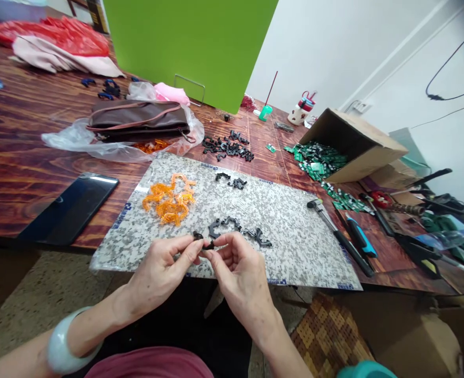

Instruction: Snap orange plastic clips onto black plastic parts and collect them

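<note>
Between my left hand and my right hand is a small black plastic part, pinched by the fingertips of both. My fingers cover much of it. Just beyond them, several black curved clips lie on the speckled stone-look board. Farther back on the board sit a few more black clips. To the left is a pile of translucent orange curved pieces.
A dark phone or tablet lies left of the board. Behind are a brown bag, a heap of black parts and a green panel. Right: a hammer, a blue-black cutter, and a cardboard box spilling green circuit boards.
</note>
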`<action>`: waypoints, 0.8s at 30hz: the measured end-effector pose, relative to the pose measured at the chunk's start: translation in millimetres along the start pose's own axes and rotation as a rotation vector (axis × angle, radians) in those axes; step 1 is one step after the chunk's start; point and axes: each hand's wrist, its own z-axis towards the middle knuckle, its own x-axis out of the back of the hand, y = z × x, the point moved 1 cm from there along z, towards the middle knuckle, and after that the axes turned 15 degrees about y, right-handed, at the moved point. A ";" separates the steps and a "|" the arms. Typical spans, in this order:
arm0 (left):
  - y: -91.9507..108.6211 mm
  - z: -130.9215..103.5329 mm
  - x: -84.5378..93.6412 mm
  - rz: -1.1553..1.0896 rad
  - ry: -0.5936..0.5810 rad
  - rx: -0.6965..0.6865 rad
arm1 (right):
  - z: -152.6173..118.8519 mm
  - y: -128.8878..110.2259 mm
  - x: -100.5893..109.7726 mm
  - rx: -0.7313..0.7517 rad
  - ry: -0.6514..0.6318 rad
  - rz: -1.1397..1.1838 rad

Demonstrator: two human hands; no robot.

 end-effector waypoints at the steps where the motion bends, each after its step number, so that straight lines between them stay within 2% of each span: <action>1: -0.2 0.1 0.1 0.021 -0.017 -0.012 | 1.2 0.5 0.9 -0.013 -0.016 -0.001; 6: 1.2 0.7 2.0 0.122 -0.079 -0.105 | 7.2 1.0 6.9 0.018 -0.094 -0.136; 13: 2.9 1.2 5.8 0.156 -0.265 -0.114 | 10.7 -15.5 12.1 0.233 -0.316 -0.546; 16: 4.6 2.6 10.6 0.131 -0.346 -0.104 | 9.9 -21.3 14.3 0.327 -0.362 -0.648; 18: 4.2 3.9 14.2 0.113 -0.419 -0.079 | 9.0 -19.0 16.7 0.360 -0.342 -0.621; 20: 2.1 5.1 17.2 0.079 -0.450 -0.029 | 7.7 -11.6 19.4 0.410 -0.266 -0.538; 24: -4.8 5.0 17.3 -0.077 -0.353 0.113 | 3.3 8.4 22.2 0.539 -0.001 -0.357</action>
